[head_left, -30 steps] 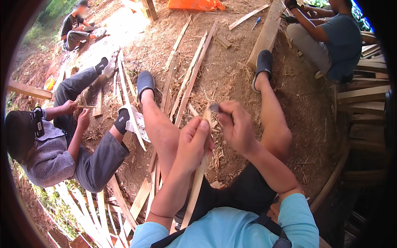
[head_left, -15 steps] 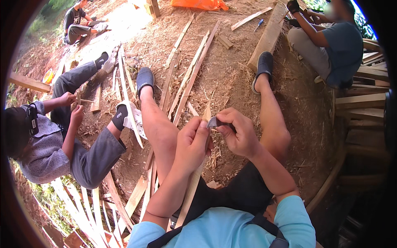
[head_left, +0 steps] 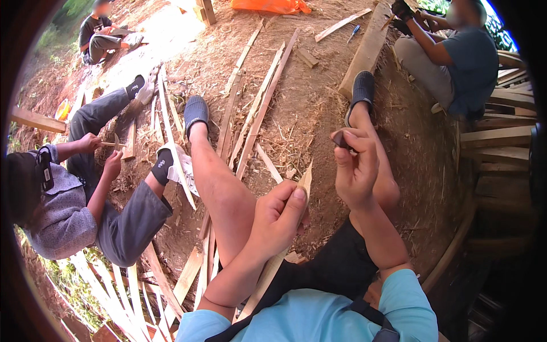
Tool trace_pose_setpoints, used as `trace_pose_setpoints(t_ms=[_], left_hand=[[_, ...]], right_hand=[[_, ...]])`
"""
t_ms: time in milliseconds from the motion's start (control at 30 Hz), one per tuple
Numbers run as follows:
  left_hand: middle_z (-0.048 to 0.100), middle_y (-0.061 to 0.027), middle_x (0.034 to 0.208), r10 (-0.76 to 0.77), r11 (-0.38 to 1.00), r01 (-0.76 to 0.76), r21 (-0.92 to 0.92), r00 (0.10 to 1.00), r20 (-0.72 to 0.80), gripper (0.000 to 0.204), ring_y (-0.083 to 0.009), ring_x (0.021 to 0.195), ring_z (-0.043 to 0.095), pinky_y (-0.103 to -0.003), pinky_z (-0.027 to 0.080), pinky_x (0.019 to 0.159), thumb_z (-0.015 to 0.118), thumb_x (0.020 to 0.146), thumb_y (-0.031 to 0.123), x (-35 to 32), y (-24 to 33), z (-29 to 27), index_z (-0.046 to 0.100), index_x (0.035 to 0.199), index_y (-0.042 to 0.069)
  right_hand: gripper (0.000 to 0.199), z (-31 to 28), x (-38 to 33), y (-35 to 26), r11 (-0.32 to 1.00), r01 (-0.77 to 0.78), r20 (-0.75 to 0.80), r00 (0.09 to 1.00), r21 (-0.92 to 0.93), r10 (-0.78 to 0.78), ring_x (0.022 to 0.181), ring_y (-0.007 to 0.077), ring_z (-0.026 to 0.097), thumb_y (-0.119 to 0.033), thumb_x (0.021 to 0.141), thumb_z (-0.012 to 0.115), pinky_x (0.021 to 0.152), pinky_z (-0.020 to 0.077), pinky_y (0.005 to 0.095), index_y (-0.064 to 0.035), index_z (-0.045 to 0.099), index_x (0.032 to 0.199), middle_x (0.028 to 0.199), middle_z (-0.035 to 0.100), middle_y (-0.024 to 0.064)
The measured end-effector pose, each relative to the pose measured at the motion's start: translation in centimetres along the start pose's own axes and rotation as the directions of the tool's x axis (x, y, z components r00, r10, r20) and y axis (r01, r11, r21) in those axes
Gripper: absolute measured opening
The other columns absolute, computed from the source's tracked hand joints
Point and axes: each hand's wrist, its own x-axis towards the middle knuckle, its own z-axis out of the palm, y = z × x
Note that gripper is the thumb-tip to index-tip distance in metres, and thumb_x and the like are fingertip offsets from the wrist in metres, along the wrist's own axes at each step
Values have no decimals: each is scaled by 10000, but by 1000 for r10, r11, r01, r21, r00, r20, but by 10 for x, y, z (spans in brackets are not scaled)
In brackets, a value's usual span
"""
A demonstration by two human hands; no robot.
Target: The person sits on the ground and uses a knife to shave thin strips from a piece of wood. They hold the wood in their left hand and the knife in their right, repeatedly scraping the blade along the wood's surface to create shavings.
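A long wooden strip (head_left: 306, 178) with a whittled, pointed end is in my left hand (head_left: 279, 218). My thumb presses on it just under the tip, and its lower length slants down past my forearm toward my lap. Off to the right and higher, apart from the strip, my right hand (head_left: 358, 168) is closed around a small dark blade (head_left: 341, 140). Fingers hide most of the blade, so its full shape does not show.
Several long wooden strips (head_left: 268, 108) lie on the shaving-strewn dirt. A thick beam (head_left: 364, 51) and a blue-handled tool (head_left: 354, 31) lie beyond. One person (head_left: 62, 199) sits close on the left, another (head_left: 456, 62) at the upper right, a third (head_left: 102, 34) farther off.
My right hand has lifted the blade off the strip, moving right and up. My left hand, still gripping the strip, has shifted a little right and down.
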Motion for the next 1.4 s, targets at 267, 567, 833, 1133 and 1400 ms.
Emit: trace_pose_setpoints(t_ms=[267, 567, 833, 1133, 1400], left_hand=[[535, -34, 599, -67, 986, 58, -156, 996, -55, 245, -77, 467, 493, -190, 387, 401, 422, 972, 244, 15, 7, -11, 515, 881, 36], [526, -31, 596, -50, 990, 41, -136, 997, -61, 231, -71, 461, 490, -184, 376, 384, 418, 974, 237, 17, 4, -8, 509, 925, 31], [496, -33, 556, -16, 996, 10, -86, 997, -70, 217, -69, 394, 431, -180, 346, 353, 419, 972, 241, 16, 2, -7, 477, 914, 40], [484, -38, 536, -61, 994, 60, -95, 998, -6, 257, -85, 383, 415, -188, 348, 371, 400, 977, 251, 11, 0, 2, 456, 815, 60], [473, 0, 571, -60, 993, 57, -106, 998, -33, 261, -66, 431, 435, -180, 328, 375, 394, 987, 314, 17, 1, -18, 472, 883, 88]], right_hand=[[191, -5, -6, -4, 993, -6, 389, 920, 117, -41, 749, 206, 609, -105, 869, 614, 633, 490, 276, -14, 519, 1007, 931, 598, 153], [160, -2, 3, -4, 976, -27, 439, 896, 218, -73, 745, 281, 632, -42, 806, 648, 632, 511, 328, -13, 557, 935, 889, 615, 147], [157, -1, -2, -1, 980, 8, 410, 908, 197, -90, 735, 277, 627, -55, 805, 652, 624, 514, 341, -15, 554, 920, 876, 611, 134], [137, -16, 10, 0, 998, 55, 83, 995, 18, -56, 767, 281, 627, -37, 835, 626, 612, 500, 330, -3, 544, 939, 877, 611, 148], [165, 5, -10, -26, 990, 14, 433, 898, 141, -75, 699, 296, 622, -80, 820, 633, 602, 505, 337, -16, 537, 939, 848, 607, 163]])
